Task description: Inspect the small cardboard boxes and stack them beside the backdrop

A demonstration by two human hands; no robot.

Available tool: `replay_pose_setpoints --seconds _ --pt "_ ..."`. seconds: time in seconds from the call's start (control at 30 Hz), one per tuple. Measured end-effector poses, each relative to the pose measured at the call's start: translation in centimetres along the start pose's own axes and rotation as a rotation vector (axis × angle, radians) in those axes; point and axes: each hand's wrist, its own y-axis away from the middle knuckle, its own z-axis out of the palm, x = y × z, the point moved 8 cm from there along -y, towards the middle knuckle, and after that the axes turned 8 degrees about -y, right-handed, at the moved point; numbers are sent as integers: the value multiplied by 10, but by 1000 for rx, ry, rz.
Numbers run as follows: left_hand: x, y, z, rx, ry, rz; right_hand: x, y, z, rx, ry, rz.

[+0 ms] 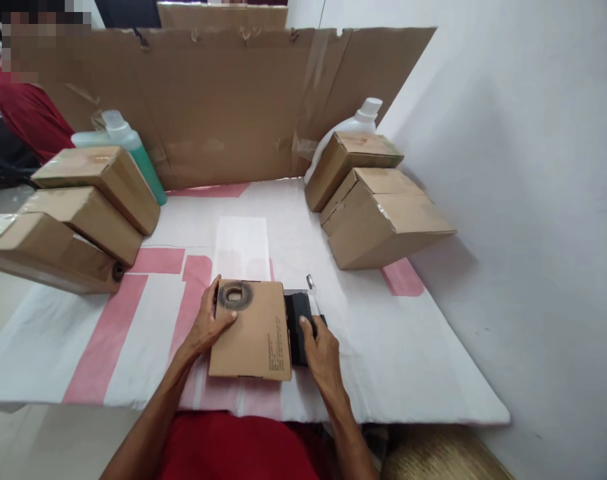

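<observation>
A brown cardboard box (253,340) with a dark-ringed hole near its top left corner and printed text lies at the table's front. My left hand (211,323) is closed on its left edge, thumb on the top face and fingers behind the edge. At the box's right side, my right hand (322,343) is closed on a black flat object (298,327), thumb on top. That object's left side meets the box's edge; whether part of it is inside, I cannot tell. A thin cable with a silver tip (310,281) shows just beyond my right hand.
Several cardboard boxes (91,213) stand at the left, with a green bottle (146,167) behind them. More boxes (388,213) and a white jug (341,127) stand at the right. A cardboard panel (228,107) closes the back; a white wall (533,200) rises at right. Another person's red sleeve (31,113) is far left.
</observation>
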Motion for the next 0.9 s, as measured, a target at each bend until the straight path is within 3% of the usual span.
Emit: replay_pose_setpoints --seconds 0.17,0.27,0.37,0.43,0.53,0.6,0.67,0.77,0.83,0.9 --pt "2 16 -5 78 140 42 -12 1 2 -8 443 -123" --pt "-4 37 -9 112 114 18 -15 5 -2 17 531 -143" --pt "-9 66 -10 91 67 4 -28 22 -10 75 344 -218" --pt "-9 88 -7 21 30 -7 -30 41 -5 -30 116 -200" --pt "-2 116 -7 -87 -25 -46 -27 74 5 -240 -146 -23" --pt "12 128 -19 -75 -31 -29 -30 89 -1 -264 -243 85" --pt "31 131 -38 -15 -27 32 -44 91 -11 -262 -332 110" --pt "48 122 -61 84 -46 105 -84 71 -17 -298 -416 -22" --pt "46 111 -66 152 -74 125 -106 54 -10 -282 -424 -142" --pt "39 100 -60 208 -85 141 -113 43 7 -228 -458 -188"
